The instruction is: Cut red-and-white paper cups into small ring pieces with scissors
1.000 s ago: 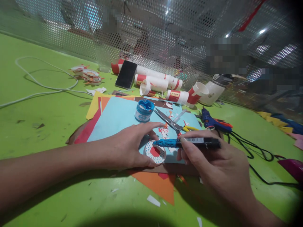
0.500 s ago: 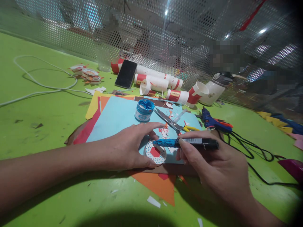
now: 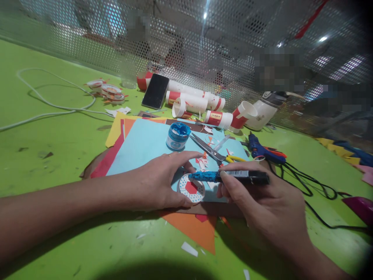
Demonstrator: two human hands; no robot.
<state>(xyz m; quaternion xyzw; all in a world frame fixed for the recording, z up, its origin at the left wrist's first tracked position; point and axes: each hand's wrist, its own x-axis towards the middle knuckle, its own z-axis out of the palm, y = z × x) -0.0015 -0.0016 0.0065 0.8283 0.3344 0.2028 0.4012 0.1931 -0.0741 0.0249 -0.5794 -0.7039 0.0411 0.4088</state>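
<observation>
Fingers of the left hand point(image 3: 155, 179) grip a dotted disc point(image 3: 191, 188) near the blue paper point(image 3: 142, 144)'s front edge; the right hand point(image 3: 271, 206) pinches a paint-smeared pen point(image 3: 239, 176) over it. Dotting appears underway; another dot would need steadiness.

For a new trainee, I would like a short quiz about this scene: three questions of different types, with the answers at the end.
1. True or false: the left hand holds the black marker.

2. Which of these lies just to the right of the blue paint jar?
A) phone
B) yellow-handled scissors
C) white cable

3. Fill in the colour: the jar stands on a light ____ sheet.

Key:
1. False; the right hand holds it, while the left hand holds the dotted disc.
2. B
3. blue
</observation>
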